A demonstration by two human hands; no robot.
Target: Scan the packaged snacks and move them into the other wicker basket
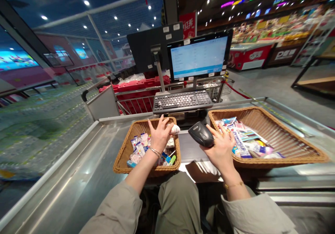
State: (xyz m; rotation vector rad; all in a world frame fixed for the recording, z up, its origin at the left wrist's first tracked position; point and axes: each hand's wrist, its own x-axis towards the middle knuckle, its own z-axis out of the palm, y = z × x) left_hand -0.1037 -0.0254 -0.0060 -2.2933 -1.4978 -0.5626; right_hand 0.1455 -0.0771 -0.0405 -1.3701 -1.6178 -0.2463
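My left hand (160, 134) is closed on a small pale packet (175, 129) above the far edge of the left wicker basket (120, 157), which holds several small wrapped snacks (140, 146). My right hand (222, 146) grips a black handheld barcode scanner (201, 134), pointed toward the packet. The right hand rests at the near left edge of the larger right wicker basket (288, 136), which holds several colourful packets (246, 141).
A keyboard (182, 101) and a lit monitor (198, 57) stand beyond the baskets on the steel checkout counter (86, 171). Red shopping baskets (136, 87) and a metal trolley (214, 87) sit behind. Store shelves and freezers (248, 54) are at the far right.
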